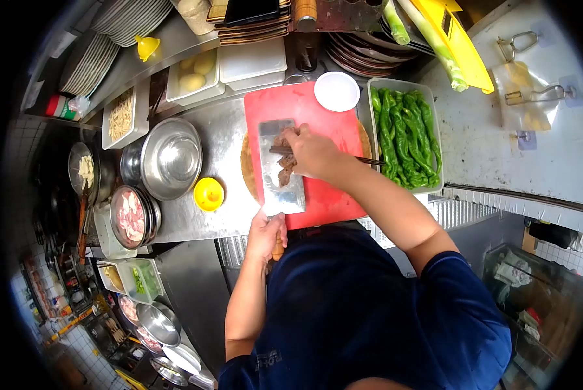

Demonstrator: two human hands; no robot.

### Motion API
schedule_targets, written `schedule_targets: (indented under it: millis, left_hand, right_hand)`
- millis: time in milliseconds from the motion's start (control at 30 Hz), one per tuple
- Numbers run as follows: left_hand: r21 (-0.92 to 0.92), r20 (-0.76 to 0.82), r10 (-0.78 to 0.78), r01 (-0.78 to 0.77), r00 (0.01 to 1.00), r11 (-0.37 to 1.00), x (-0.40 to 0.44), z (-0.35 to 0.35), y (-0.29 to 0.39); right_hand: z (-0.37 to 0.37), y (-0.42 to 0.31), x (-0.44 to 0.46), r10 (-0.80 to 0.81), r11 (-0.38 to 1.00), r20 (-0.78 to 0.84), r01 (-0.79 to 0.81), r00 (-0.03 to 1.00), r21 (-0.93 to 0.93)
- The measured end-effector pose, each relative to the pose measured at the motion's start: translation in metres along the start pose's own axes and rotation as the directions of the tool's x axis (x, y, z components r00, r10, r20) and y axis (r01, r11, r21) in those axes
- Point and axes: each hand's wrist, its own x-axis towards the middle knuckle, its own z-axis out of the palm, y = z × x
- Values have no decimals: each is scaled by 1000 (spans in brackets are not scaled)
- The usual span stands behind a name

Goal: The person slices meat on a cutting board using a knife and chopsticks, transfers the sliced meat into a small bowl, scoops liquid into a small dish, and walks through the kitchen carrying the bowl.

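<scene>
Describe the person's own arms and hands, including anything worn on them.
The left hand and right hand are both bare, with no gloves. The forearms are uncovered too. The right sleeve and left sleeve are short and navy blue, part of a shirt with small lettering near the left sleeve, too small to read.

- Steel worktop (230,130): main support surface; bare metal exposed left of the red cutting board (334,188).
- Wooden block (247,170): rests on the worktop; edges project from beneath the board.
- Large metal bowl (171,158): on the worktop, left of the block.
- Yellow cup (208,194): on the worktop, between bowl and block.
- Pepper tray (399,83): right of the board.
- Upper shelf (174,45): carries white plates (89,63), stacked, and a yellow funnel (147,47).
</scene>
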Motion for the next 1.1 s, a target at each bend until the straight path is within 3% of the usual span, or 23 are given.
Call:
schedule_targets:
  millis: [100,233,433,533,700,800,867,933,1100]
  left_hand:
    - [140,-23,-2,5,1000,990,-6,24,41]
    - [-57,85,69,-64,994,996,15,46,57]
    - [-87,61,79,-74,995,993,24,50,44]
    - [-39,-43,3,-5,999,999,18,35,24]
    - [216,-194,47,-4,980,976,10,18,7]
    - [465,-242,161,-31,957,885,-3,21,13]
    - [419,-224,87,16,971,908,-4,18,11]
    - [384,-209,51,34,977,923,-6,18,9]
    - [353,-195,65,8,979,935,-6,16,4]
  right_hand:
    - [-28,14,4,-56,998,-41,57,998,26]
    - [-70,27,12,49,992,-7,-50,999,-116]
    - [-61,35,23,52,988,42,-45,998,-149]
    - [-19,35,25,-57,998,-2,57,998,26]
    - [30,42,23,-96,988,-18,94,995,-120]
    - [-3,60,22,-76,996,-163,83,984,31]
    - [-34,88,34,286,951,-314,-309,905,-23]
    - [-58,108,33,298,897,-554,-426,778,-115]
    - [-50,146,39,281,942,-329,-324,901,-82]
